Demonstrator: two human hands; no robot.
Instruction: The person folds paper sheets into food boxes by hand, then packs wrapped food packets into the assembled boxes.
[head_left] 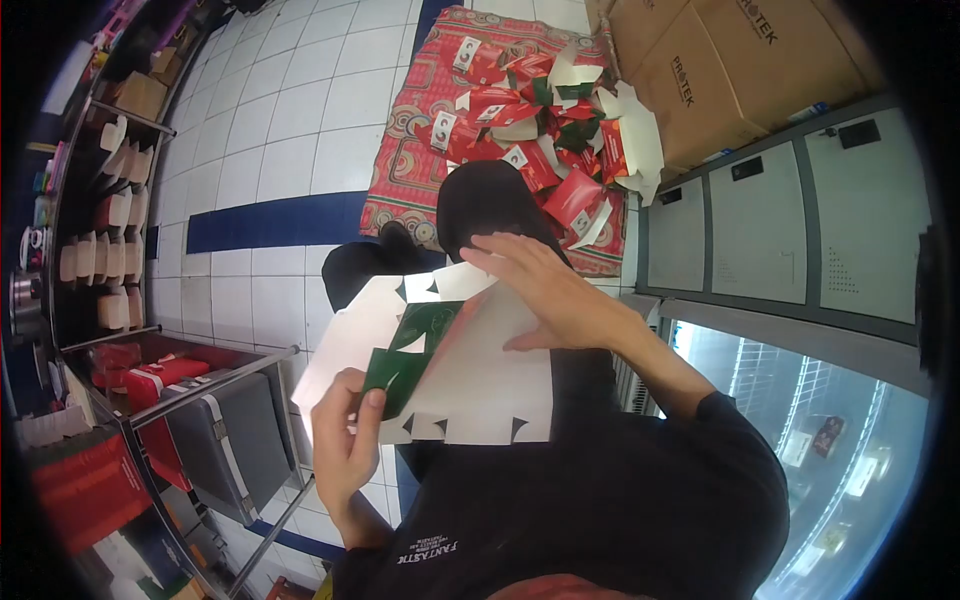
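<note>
A partly folded cardboard carton lies over my lap, its white inside facing up and a dark green panel folded across it. Slots and notches are cut along its edges. My left hand pinches the carton at the green panel's lower left corner, thumb on top. Across the upper right of the sheet, my right hand is spread, fingers stretched toward the top edge and thumb apart. The underside of the carton is hidden.
A heap of red, green and white cartons covers a patterned red mat ahead. Large brown boxes and grey lockers stand to the right, above a lit glass cabinet. At left are a shelf and a metal-framed rack.
</note>
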